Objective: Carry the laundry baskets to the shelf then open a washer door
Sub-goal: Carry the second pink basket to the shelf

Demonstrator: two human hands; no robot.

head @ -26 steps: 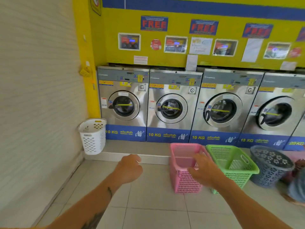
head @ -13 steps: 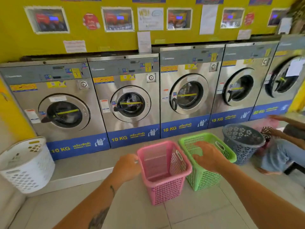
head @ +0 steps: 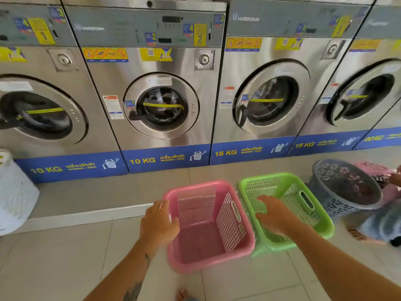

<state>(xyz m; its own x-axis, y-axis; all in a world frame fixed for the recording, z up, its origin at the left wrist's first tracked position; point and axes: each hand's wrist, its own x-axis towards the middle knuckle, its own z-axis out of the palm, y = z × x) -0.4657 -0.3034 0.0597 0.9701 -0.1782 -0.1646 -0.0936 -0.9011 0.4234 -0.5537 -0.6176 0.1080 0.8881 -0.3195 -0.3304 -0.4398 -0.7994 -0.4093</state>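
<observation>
An empty pink laundry basket (head: 208, 240) stands on the tiled floor, touching an empty green basket (head: 303, 205) on its right. My left hand (head: 158, 224) clasps the pink basket's left rim, thumb inside and fingers outside. My right hand (head: 275, 216) hovers over the green basket's near-left rim with its fingers spread, holding nothing. Behind the baskets runs a row of steel washers. The 10 KG washer numbered 2 (head: 160, 105) and the 15 KG washer (head: 269, 98) both have their round doors closed.
A white basket (head: 15, 192) sits at the far left on the raised step (head: 108, 192) in front of the washers. A dark grey round basket (head: 347, 187) stands right of the green one. Beside it a crouching person (head: 386, 224) reaches toward another pink basket.
I have come closer and my view has tilted down. My left hand went from beside the pink basket to gripping its rim. My right hand dropped lower over the green basket.
</observation>
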